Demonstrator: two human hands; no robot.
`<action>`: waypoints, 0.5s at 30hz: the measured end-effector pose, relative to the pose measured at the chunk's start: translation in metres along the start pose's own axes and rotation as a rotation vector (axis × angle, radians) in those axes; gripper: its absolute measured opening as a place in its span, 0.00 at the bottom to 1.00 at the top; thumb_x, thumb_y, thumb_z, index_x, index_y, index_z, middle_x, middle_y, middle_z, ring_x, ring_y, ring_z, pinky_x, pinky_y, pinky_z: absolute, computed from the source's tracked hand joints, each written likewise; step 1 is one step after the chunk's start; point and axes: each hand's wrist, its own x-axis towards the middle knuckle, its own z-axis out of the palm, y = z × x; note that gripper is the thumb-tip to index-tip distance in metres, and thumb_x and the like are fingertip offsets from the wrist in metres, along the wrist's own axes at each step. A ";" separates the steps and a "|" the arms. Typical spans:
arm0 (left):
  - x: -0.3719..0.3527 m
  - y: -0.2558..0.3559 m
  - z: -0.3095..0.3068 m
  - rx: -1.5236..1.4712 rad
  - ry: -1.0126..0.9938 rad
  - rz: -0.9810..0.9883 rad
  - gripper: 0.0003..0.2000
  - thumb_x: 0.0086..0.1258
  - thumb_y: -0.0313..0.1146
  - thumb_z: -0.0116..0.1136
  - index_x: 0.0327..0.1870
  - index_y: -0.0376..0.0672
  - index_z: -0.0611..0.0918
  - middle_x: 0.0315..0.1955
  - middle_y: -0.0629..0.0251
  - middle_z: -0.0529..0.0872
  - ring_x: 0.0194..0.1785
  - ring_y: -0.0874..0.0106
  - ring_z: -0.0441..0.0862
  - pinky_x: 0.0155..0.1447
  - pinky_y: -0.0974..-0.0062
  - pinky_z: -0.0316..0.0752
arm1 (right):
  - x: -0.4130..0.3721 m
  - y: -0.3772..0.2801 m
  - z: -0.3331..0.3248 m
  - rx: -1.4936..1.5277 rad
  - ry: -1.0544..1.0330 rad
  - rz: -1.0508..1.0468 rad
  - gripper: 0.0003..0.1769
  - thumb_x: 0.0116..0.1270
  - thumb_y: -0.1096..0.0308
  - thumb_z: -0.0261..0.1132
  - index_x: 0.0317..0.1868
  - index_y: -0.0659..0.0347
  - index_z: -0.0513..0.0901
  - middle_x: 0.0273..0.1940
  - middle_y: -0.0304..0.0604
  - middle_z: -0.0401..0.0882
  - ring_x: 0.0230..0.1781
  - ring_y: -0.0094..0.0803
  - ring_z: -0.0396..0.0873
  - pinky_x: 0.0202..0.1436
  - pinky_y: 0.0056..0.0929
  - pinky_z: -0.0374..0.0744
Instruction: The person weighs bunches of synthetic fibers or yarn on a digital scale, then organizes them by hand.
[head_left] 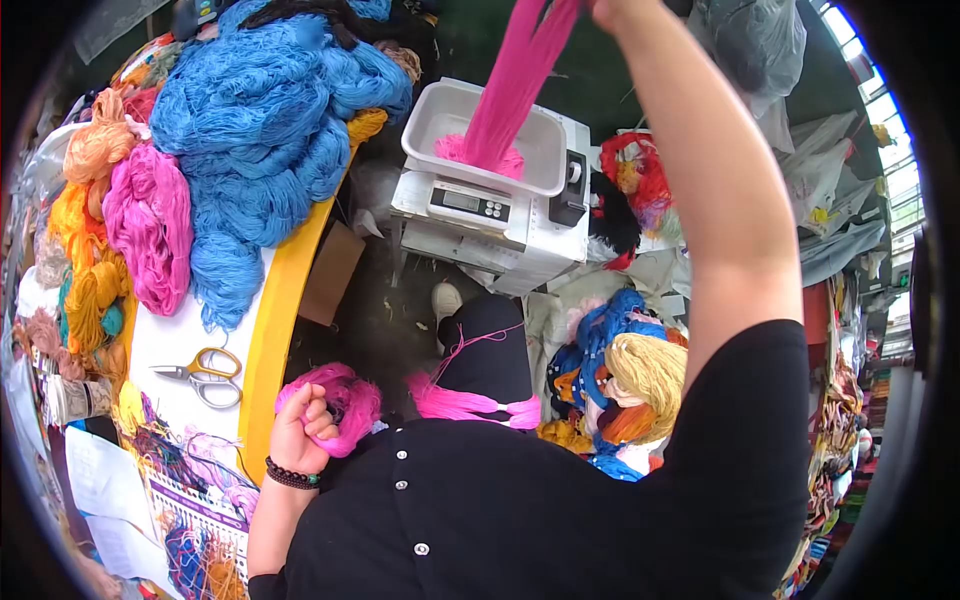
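My left hand is closed around a looped bundle of pink yarn, beside the yellow edge of the table. High at the top, my right hand is raised, partly cut off by the frame edge, and grips a long pink skein. That skein hangs down into a white plastic tray on a digital scale, where more pink yarn lies. Another pink hank rests across my dark-trousered leg, with a loose strand over the knee.
On the white table at left are scissors, a large blue yarn heap, a magenta skein and orange yarn. Mixed yarn fills a bag at right. A cardboard box stands below the table edge.
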 end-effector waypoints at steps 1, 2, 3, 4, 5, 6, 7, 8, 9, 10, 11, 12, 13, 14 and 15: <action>0.000 0.000 0.003 0.003 0.001 -0.004 0.09 0.73 0.37 0.49 0.38 0.43 0.78 0.19 0.79 0.71 0.16 0.86 0.60 0.22 0.86 0.57 | 0.024 0.041 -0.015 0.040 -0.162 0.011 0.11 0.67 0.70 0.53 0.26 0.57 0.77 0.22 0.37 0.75 0.22 0.28 0.71 0.28 0.31 0.72; -0.001 0.000 0.008 0.044 0.032 0.041 0.08 0.73 0.36 0.50 0.42 0.42 0.78 0.24 0.76 0.75 0.18 0.86 0.62 0.23 0.87 0.59 | 0.006 0.054 -0.008 -0.063 -0.167 0.025 0.10 0.68 0.69 0.53 0.28 0.57 0.77 0.21 0.34 0.72 0.20 0.24 0.69 0.26 0.27 0.72; -0.002 -0.001 0.012 0.083 0.062 0.088 0.09 0.72 0.34 0.50 0.45 0.41 0.79 0.29 0.72 0.79 0.20 0.86 0.64 0.25 0.87 0.60 | -0.008 0.081 -0.011 -0.064 -0.166 0.026 0.10 0.68 0.69 0.53 0.28 0.57 0.77 0.21 0.34 0.72 0.20 0.24 0.69 0.26 0.27 0.72; -0.002 -0.002 0.014 0.082 0.063 0.087 0.09 0.72 0.34 0.50 0.45 0.41 0.79 0.29 0.72 0.79 0.20 0.86 0.64 0.25 0.87 0.60 | -0.024 0.119 -0.016 -0.354 -0.181 -0.070 0.08 0.67 0.64 0.57 0.35 0.58 0.80 0.26 0.34 0.76 0.24 0.23 0.72 0.30 0.26 0.73; -0.002 -0.003 0.016 0.119 0.025 0.116 0.11 0.72 0.33 0.50 0.49 0.40 0.78 0.34 0.69 0.81 0.22 0.84 0.64 0.27 0.86 0.61 | -0.039 0.157 -0.020 -0.643 -0.195 -0.169 0.14 0.66 0.59 0.61 0.43 0.59 0.83 0.30 0.35 0.79 0.29 0.22 0.74 0.33 0.26 0.74; -0.003 -0.004 0.017 0.154 -0.011 0.146 0.13 0.71 0.32 0.51 0.53 0.39 0.77 0.39 0.65 0.82 0.24 0.83 0.64 0.30 0.85 0.62 | -0.053 0.193 -0.021 -0.706 -0.216 -0.299 0.14 0.66 0.57 0.60 0.44 0.57 0.83 0.30 0.38 0.81 0.29 0.28 0.77 0.34 0.29 0.75; -0.004 -0.005 0.018 0.152 -0.006 0.146 0.13 0.71 0.32 0.51 0.53 0.39 0.77 0.39 0.65 0.82 0.24 0.83 0.64 0.30 0.85 0.62 | -0.083 0.201 -0.009 -0.878 -0.165 -0.158 0.15 0.66 0.55 0.57 0.39 0.56 0.83 0.40 0.51 0.82 0.43 0.50 0.79 0.45 0.44 0.76; -0.005 -0.003 0.021 0.146 -0.050 0.126 0.14 0.71 0.32 0.49 0.54 0.37 0.76 0.41 0.62 0.82 0.26 0.80 0.68 0.33 0.82 0.65 | -0.115 0.190 -0.002 -1.154 -0.237 -0.207 0.14 0.66 0.56 0.56 0.38 0.53 0.83 0.38 0.51 0.82 0.42 0.50 0.79 0.45 0.49 0.75; -0.006 -0.003 0.023 0.140 -0.094 0.106 0.14 0.72 0.32 0.47 0.54 0.36 0.75 0.42 0.58 0.82 0.28 0.77 0.72 0.36 0.80 0.68 | -0.139 0.195 0.002 -1.239 -0.302 -0.157 0.10 0.62 0.60 0.59 0.38 0.53 0.82 0.39 0.48 0.82 0.46 0.47 0.78 0.48 0.48 0.72; -0.006 -0.004 0.026 0.139 -0.091 0.107 0.14 0.72 0.32 0.47 0.54 0.36 0.75 0.42 0.58 0.82 0.28 0.77 0.72 0.36 0.80 0.68 | -0.160 0.214 -0.001 -1.277 -0.257 -0.297 0.09 0.61 0.61 0.61 0.37 0.55 0.81 0.40 0.45 0.81 0.46 0.45 0.77 0.50 0.47 0.71; -0.007 -0.006 0.030 0.186 -0.058 0.135 0.14 0.72 0.32 0.45 0.53 0.34 0.75 0.40 0.56 0.83 0.31 0.74 0.75 0.39 0.77 0.71 | -0.181 0.231 -0.004 -1.312 -0.209 -0.437 0.08 0.60 0.62 0.63 0.36 0.57 0.79 0.41 0.43 0.80 0.47 0.44 0.77 0.52 0.46 0.70; -0.007 -0.007 0.031 0.233 -0.027 0.164 0.14 0.72 0.31 0.44 0.51 0.32 0.75 0.38 0.55 0.84 0.34 0.71 0.79 0.42 0.74 0.73 | -0.197 0.235 -0.004 -1.307 -0.192 -0.477 0.09 0.58 0.63 0.64 0.37 0.57 0.79 0.44 0.43 0.79 0.50 0.43 0.75 0.54 0.46 0.68; -0.008 -0.008 0.030 0.234 -0.025 0.163 0.14 0.72 0.31 0.44 0.51 0.32 0.75 0.38 0.55 0.84 0.34 0.71 0.79 0.42 0.74 0.73 | -0.213 0.234 -0.002 -1.303 -0.173 -0.515 0.11 0.56 0.64 0.66 0.38 0.57 0.78 0.48 0.43 0.78 0.53 0.43 0.73 0.57 0.46 0.66; -0.007 -0.009 0.028 0.351 -0.026 0.227 0.14 0.72 0.31 0.40 0.50 0.32 0.75 0.35 0.56 0.84 0.36 0.69 0.80 0.46 0.71 0.74 | -0.225 0.230 0.000 -1.322 -0.159 -0.458 0.14 0.54 0.65 0.68 0.41 0.58 0.78 0.51 0.43 0.77 0.55 0.44 0.72 0.59 0.46 0.65; -0.005 -0.010 0.025 0.469 -0.030 0.290 0.14 0.73 0.30 0.37 0.48 0.32 0.74 0.31 0.57 0.83 0.38 0.66 0.81 0.50 0.67 0.74 | -0.238 0.223 0.002 -1.324 -0.156 -0.456 0.14 0.54 0.65 0.68 0.41 0.58 0.78 0.51 0.43 0.77 0.55 0.44 0.72 0.59 0.46 0.65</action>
